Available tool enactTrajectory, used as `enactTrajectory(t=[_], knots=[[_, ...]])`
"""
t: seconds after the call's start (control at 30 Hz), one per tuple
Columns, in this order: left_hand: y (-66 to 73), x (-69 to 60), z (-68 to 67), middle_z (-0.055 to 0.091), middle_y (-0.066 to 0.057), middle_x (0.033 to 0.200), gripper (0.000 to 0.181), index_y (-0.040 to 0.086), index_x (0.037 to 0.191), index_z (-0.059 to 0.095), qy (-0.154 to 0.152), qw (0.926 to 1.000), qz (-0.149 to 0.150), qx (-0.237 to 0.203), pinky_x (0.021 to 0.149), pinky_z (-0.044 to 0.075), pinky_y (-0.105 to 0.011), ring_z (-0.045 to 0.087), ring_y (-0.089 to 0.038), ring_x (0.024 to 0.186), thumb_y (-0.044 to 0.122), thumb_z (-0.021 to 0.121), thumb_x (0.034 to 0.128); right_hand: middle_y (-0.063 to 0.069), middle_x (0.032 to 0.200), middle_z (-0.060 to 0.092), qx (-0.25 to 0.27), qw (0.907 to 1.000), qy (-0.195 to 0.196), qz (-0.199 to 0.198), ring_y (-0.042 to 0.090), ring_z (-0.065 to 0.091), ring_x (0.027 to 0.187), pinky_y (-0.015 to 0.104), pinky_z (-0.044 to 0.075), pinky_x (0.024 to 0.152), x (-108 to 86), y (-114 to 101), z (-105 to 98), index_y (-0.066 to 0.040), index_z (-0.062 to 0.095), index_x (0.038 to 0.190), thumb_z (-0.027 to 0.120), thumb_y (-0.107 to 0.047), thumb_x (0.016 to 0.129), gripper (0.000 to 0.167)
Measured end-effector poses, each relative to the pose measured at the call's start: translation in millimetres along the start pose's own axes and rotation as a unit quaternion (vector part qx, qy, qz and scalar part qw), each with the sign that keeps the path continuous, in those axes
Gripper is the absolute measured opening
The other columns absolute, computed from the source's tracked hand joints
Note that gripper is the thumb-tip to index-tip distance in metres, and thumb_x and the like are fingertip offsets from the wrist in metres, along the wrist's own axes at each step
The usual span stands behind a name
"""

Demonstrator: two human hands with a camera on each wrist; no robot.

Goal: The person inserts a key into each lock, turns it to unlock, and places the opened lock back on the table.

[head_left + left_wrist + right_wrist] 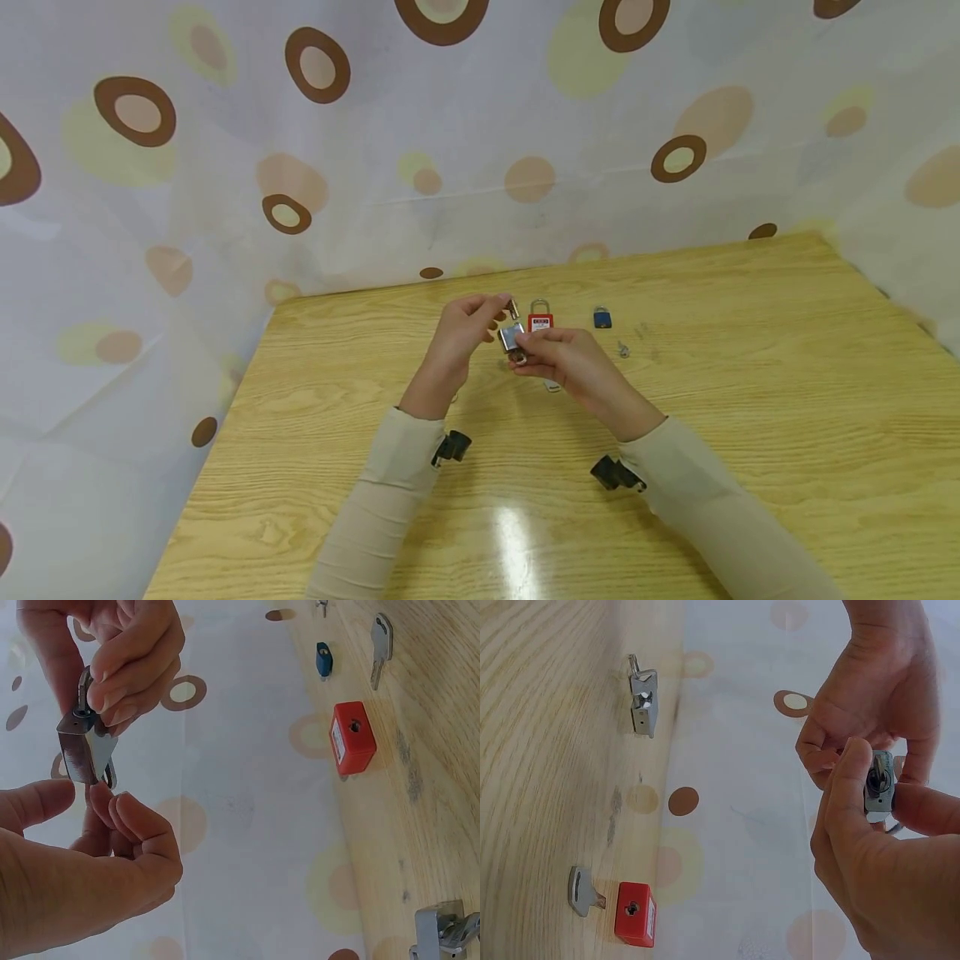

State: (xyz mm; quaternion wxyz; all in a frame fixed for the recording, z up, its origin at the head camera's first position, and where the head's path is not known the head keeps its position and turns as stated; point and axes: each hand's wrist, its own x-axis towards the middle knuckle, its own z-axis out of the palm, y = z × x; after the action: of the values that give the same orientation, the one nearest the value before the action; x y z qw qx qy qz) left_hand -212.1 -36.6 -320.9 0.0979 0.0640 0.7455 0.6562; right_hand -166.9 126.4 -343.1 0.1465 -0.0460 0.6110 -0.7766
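My right hand (573,362) holds a silver padlock (512,337), its thumb on the body's face. A key (880,774) sits in this padlock's keyhole, by the right hand's fingers. My left hand (461,333) is at the opposite end, its curled fingertips pinching at the shackle (514,310). Fingers partly hide the shackle, so whether it is locked cannot be told. Behind the hands lies a red padlock (540,320) with a white label, and a loose key (552,386) shows below it, partly covered by the right hand.
To the right on the wooden table (750,375) lie a small blue padlock (602,317) and a small key (623,351). Another silver padlock (643,705), with a key in it, lies on the left side. A patterned curtain (480,150) borders the table's back edge.
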Motion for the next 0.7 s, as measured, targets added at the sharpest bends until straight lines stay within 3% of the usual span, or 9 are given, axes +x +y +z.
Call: enactTrajectory(t=[0.13,0.23,0.5,0.7], knots=[[2.8,-3.0,-0.3,0.059,-0.003,0.114,0.027,0.008,0.115,0.069,-0.019,0.9995,0.003,0.024,0.086,0.043,-0.039,0.05,-0.026,0.108,0.024,0.053,0.0998,0.006,0.093,0.065,-0.01,1.0,-0.002,0.0,0.015,0.068,0.087,0.027,0.054,0.084,0.0,0.3,1.5,0.019,0.049,0.122,0.052,-0.01,0.1,0.037],[3.8,-4.5,-0.5,0.058,-0.007,0.12,0.025,0.01,0.118,0.068,-0.026,0.999,0.01,0.036,0.093,0.045,-0.043,0.05,-0.028,0.114,0.017,0.052,0.1,0.005,0.094,0.065,-0.017,0.9999,0.002,0.003,0.016,0.068,0.088,0.027,0.053,0.084,0.6,0.3,2.1,0.019,0.05,0.122,0.052,-0.011,0.1,0.037],[0.2,-3.8,-1.3,0.06,-0.011,0.111,0.022,0.002,0.116,0.065,-0.006,0.9986,0.023,0.047,0.075,0.049,-0.027,0.057,-0.02,0.092,0.008,0.055,0.0971,0.007,0.097,0.063,-0.027,0.9996,0.008,0.002,0.013,0.067,0.085,0.029,0.053,0.086,2.7,3.2,4.5,0.019,0.052,0.12,0.052,-0.011,0.1,0.036],[-2.1,-0.6,-1.0,0.061,-0.014,0.111,0.024,-0.002,0.118,0.062,0.009,0.9989,0.023,0.039,0.08,0.053,-0.032,0.064,-0.021,0.092,0.007,0.06,0.0953,0.01,0.1,0.062,-0.045,0.9989,0.015,-0.003,0.012,0.067,0.085,0.03,0.053,0.086,4.6,6.2,5.6,0.018,0.054,0.118,0.053,-0.013,0.1,0.036]])
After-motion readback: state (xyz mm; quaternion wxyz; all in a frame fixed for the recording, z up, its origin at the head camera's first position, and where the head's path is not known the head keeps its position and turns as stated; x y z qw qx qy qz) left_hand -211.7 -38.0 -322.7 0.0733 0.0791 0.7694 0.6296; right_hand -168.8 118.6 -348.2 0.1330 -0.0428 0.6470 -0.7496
